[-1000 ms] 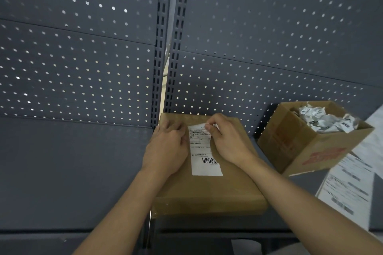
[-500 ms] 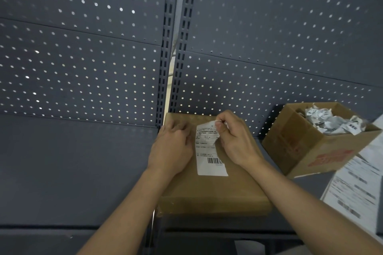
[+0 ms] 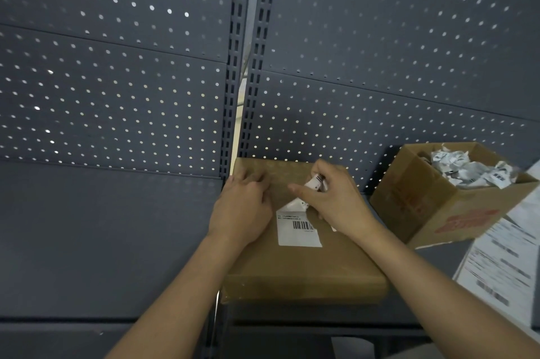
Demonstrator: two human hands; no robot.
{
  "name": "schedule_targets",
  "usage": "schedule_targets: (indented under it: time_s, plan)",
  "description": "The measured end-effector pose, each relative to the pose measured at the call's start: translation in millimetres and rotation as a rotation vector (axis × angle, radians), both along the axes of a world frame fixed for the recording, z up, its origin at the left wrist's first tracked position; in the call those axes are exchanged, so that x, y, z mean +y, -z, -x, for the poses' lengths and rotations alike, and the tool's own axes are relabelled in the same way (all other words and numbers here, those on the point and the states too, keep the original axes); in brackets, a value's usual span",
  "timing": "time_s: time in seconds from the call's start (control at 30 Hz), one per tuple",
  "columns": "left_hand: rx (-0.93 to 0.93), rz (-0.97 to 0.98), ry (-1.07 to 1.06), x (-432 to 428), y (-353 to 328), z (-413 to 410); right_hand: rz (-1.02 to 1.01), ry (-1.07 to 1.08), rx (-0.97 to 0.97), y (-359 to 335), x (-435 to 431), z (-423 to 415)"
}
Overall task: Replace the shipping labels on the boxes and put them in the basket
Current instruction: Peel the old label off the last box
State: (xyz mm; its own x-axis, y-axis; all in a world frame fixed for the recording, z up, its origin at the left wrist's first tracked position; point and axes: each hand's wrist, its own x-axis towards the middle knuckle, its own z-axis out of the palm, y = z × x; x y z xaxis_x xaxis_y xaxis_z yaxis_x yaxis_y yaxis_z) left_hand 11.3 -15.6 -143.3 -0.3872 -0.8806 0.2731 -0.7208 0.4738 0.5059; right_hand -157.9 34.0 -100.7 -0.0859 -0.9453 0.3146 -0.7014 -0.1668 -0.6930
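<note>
Pinching the peeled top of the label, the right hand holds it curled above the box; its barcode end lies stuck just below. Left hand presses the box beside it.

Left of box, shelf free; open carton blocks right

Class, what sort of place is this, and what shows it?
Probably a warehouse packing station: grey perforated metal shelving panels, a brown cardboard box with a white barcoded shipping label, an open cardboard carton of crumpled labels.
</note>
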Motion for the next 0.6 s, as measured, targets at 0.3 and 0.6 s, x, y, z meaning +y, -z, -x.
schedule_targets:
  time_s: [0.3,0.6]
  plan:
    - [-0.025,-0.062,-0.046,-1.3,2.2,0.8,-0.050,0.039,0.103,-0.8,14.9,-8.0]
    - [-0.030,-0.035,-0.017,0.1,-0.3,1.1,-0.080,0.154,0.047,-9.9,18.1,-13.7]
